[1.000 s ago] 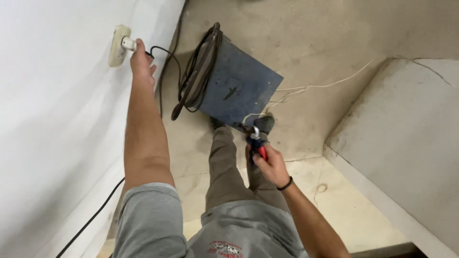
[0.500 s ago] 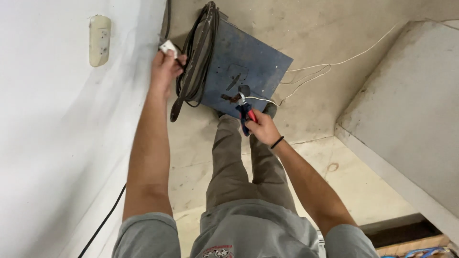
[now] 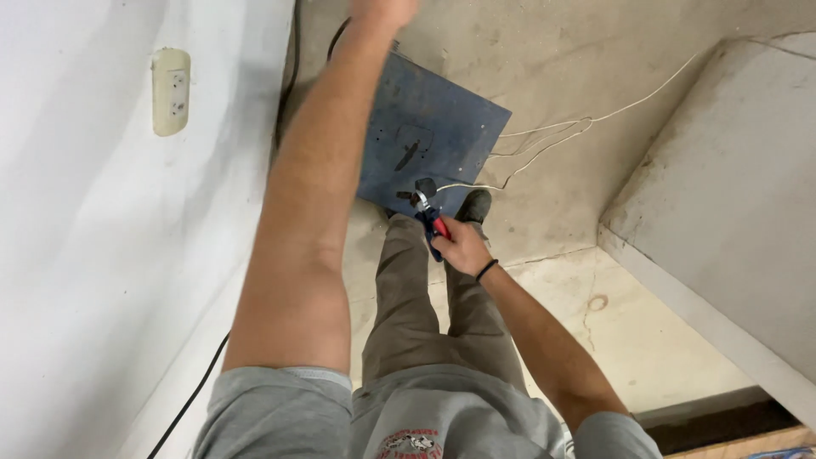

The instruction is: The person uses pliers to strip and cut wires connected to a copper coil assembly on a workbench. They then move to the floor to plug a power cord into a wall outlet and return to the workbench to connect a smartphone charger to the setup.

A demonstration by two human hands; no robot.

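1. Head view: right hand (image 3: 463, 246) closed around pliers (image 3: 429, 219), over blue plate (image 3: 433, 136).
2. Left hand (image 3: 382, 10) at top edge, cropped; grip unclear.
3. Risk: tripping on white wire (image 3: 544, 140) beside shoe (image 3: 474, 204).
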